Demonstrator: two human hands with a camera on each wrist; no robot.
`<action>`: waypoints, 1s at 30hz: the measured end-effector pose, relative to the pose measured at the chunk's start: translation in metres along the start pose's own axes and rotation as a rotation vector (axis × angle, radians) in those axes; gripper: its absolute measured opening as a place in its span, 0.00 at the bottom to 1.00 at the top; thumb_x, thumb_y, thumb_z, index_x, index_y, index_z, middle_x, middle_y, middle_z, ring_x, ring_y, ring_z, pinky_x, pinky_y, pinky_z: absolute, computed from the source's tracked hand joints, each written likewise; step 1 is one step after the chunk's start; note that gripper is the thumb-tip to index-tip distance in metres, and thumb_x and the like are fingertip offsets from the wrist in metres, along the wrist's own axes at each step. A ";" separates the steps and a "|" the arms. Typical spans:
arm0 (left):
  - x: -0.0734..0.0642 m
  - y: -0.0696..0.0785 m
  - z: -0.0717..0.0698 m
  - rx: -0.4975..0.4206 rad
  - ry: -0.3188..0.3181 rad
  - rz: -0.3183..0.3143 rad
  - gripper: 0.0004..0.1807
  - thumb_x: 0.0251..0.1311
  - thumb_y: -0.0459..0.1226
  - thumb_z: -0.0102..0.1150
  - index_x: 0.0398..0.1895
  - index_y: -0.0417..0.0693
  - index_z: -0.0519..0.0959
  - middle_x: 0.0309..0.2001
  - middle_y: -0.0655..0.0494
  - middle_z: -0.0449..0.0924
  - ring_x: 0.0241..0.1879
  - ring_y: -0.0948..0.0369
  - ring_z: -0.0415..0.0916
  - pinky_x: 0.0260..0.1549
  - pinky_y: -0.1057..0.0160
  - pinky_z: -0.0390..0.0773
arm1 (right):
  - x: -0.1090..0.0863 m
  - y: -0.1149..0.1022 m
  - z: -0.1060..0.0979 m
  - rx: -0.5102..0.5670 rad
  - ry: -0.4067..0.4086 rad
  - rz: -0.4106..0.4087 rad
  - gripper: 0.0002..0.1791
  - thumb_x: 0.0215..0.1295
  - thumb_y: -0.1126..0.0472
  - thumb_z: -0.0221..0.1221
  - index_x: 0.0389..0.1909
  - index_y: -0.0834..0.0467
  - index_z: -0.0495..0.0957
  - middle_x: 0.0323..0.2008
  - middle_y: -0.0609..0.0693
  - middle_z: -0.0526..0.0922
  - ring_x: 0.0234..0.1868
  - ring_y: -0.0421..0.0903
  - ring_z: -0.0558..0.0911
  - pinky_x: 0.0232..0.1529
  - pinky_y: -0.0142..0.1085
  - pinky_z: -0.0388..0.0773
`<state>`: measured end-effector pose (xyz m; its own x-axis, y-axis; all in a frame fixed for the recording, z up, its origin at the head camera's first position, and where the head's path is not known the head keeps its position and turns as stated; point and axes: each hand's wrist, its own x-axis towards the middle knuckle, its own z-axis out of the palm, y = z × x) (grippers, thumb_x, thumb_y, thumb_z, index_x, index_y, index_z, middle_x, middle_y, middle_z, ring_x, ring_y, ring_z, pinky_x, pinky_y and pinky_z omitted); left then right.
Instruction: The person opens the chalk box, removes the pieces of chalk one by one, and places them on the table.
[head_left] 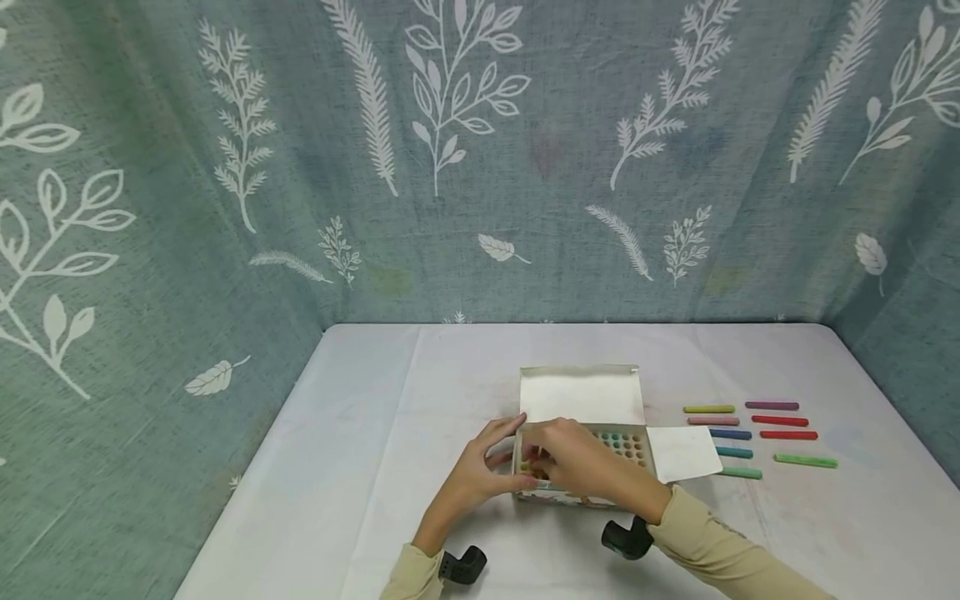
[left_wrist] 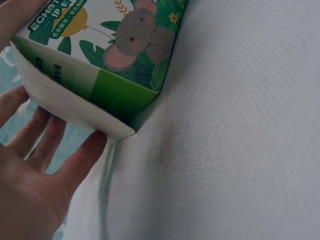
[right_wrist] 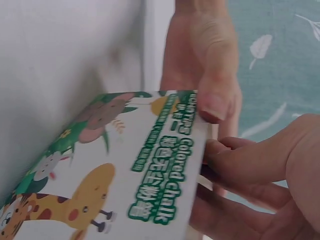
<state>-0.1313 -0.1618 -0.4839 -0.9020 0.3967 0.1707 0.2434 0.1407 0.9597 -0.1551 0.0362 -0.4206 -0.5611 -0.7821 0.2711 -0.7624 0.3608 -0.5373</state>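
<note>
A box of colored chalk (head_left: 555,495) stands on the table with its lid folded back. Chalk ends (head_left: 626,444) show in rows inside. My left hand (head_left: 476,473) holds the box's left end, thumb at the front corner and forefinger near the back corner. In the left wrist view, its fingers (left_wrist: 82,157) touch the white end flap (left_wrist: 75,107). My right hand (head_left: 573,458) reaches over the box, its bent fingers down at the left part of the opening. Whether they pinch a chalk is hidden, also in the right wrist view, where those fingers (right_wrist: 250,162) meet the box edge.
Right of the box lie several loose chalk sticks, among them a red one (head_left: 787,435), a purple one (head_left: 772,406) and a green one (head_left: 806,460). The box's white side flap (head_left: 684,452) sticks out over some of them. Patterned curtains (head_left: 480,167) surround the white table (head_left: 375,400).
</note>
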 end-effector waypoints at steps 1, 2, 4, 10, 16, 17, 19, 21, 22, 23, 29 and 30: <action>0.000 -0.003 0.000 0.001 0.003 -0.004 0.45 0.49 0.36 0.72 0.72 0.55 0.60 0.66 0.54 0.60 0.66 0.52 0.58 0.61 0.55 0.69 | 0.000 0.000 -0.001 0.010 0.002 0.003 0.10 0.56 0.76 0.60 0.27 0.58 0.80 0.26 0.48 0.81 0.24 0.33 0.74 0.24 0.24 0.74; 0.000 -0.005 0.000 0.004 0.004 -0.001 0.45 0.49 0.36 0.72 0.71 0.56 0.60 0.66 0.54 0.60 0.66 0.53 0.58 0.61 0.55 0.69 | 0.000 -0.001 -0.001 0.018 0.003 0.007 0.10 0.56 0.76 0.60 0.27 0.58 0.80 0.25 0.47 0.80 0.23 0.33 0.74 0.24 0.24 0.73; 0.000 -0.006 0.000 0.008 0.004 0.002 0.45 0.49 0.37 0.72 0.71 0.57 0.61 0.66 0.55 0.60 0.66 0.53 0.57 0.61 0.56 0.69 | 0.001 -0.001 -0.003 0.028 0.010 0.009 0.09 0.56 0.76 0.61 0.28 0.58 0.80 0.25 0.47 0.80 0.24 0.33 0.73 0.24 0.25 0.74; 0.000 -0.006 0.000 0.010 0.011 -0.003 0.44 0.49 0.38 0.72 0.71 0.57 0.61 0.66 0.57 0.61 0.66 0.54 0.59 0.61 0.56 0.69 | 0.000 -0.006 -0.012 0.064 0.069 -0.032 0.07 0.56 0.75 0.62 0.30 0.60 0.81 0.28 0.48 0.80 0.28 0.36 0.76 0.28 0.26 0.77; 0.001 -0.001 0.001 -0.002 0.009 -0.007 0.45 0.49 0.35 0.72 0.71 0.52 0.61 0.67 0.53 0.60 0.65 0.51 0.58 0.62 0.53 0.67 | -0.003 -0.013 -0.026 0.103 0.140 -0.046 0.10 0.54 0.76 0.62 0.33 0.60 0.83 0.31 0.48 0.81 0.28 0.37 0.77 0.26 0.27 0.77; 0.001 0.003 0.001 -0.006 0.006 -0.013 0.45 0.49 0.34 0.72 0.71 0.50 0.60 0.67 0.51 0.59 0.66 0.50 0.58 0.62 0.52 0.66 | -0.005 -0.014 -0.028 0.106 0.151 -0.033 0.10 0.54 0.76 0.62 0.34 0.59 0.83 0.31 0.48 0.81 0.29 0.37 0.78 0.26 0.27 0.78; 0.000 0.012 0.002 -0.013 0.002 -0.031 0.46 0.48 0.33 0.72 0.71 0.47 0.60 0.67 0.49 0.59 0.66 0.50 0.57 0.63 0.51 0.65 | -0.009 -0.015 -0.034 0.111 0.176 -0.006 0.10 0.54 0.75 0.63 0.34 0.60 0.83 0.32 0.49 0.82 0.29 0.38 0.79 0.26 0.26 0.78; 0.000 0.012 0.003 -0.015 0.005 -0.046 0.46 0.47 0.32 0.72 0.71 0.48 0.60 0.67 0.48 0.59 0.66 0.50 0.57 0.63 0.50 0.65 | -0.015 -0.016 -0.040 0.119 0.197 0.015 0.09 0.55 0.74 0.63 0.35 0.60 0.82 0.33 0.50 0.82 0.29 0.39 0.80 0.26 0.26 0.79; 0.000 0.011 0.003 -0.010 0.007 -0.051 0.46 0.47 0.32 0.73 0.71 0.49 0.61 0.67 0.49 0.59 0.66 0.50 0.58 0.63 0.50 0.65 | -0.018 -0.017 -0.043 0.127 0.207 0.025 0.08 0.55 0.74 0.63 0.34 0.60 0.82 0.32 0.50 0.82 0.30 0.40 0.81 0.26 0.26 0.79; 0.001 0.007 0.003 -0.007 0.009 -0.055 0.46 0.47 0.33 0.73 0.71 0.51 0.61 0.67 0.51 0.59 0.66 0.52 0.58 0.63 0.52 0.65 | -0.021 -0.017 -0.047 0.132 0.221 0.032 0.08 0.55 0.74 0.63 0.33 0.59 0.82 0.32 0.50 0.82 0.30 0.40 0.81 0.25 0.27 0.79; 0.001 -0.006 0.001 0.022 0.025 -0.049 0.47 0.47 0.38 0.74 0.71 0.59 0.60 0.66 0.57 0.60 0.65 0.55 0.59 0.62 0.58 0.67 | -0.042 -0.016 -0.068 0.136 0.321 0.051 0.12 0.53 0.75 0.64 0.34 0.56 0.82 0.33 0.48 0.82 0.32 0.41 0.82 0.25 0.28 0.81; 0.000 -0.005 0.001 0.026 0.024 -0.048 0.47 0.47 0.39 0.74 0.71 0.59 0.60 0.66 0.57 0.60 0.65 0.54 0.59 0.62 0.57 0.67 | -0.046 -0.015 -0.071 0.134 0.338 0.055 0.13 0.53 0.76 0.64 0.34 0.56 0.82 0.33 0.48 0.82 0.32 0.41 0.82 0.26 0.28 0.81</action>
<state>-0.1323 -0.1618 -0.4891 -0.9211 0.3668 0.1305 0.2087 0.1822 0.9609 -0.1409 0.1029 -0.3687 -0.6921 -0.5430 0.4755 -0.6916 0.3104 -0.6522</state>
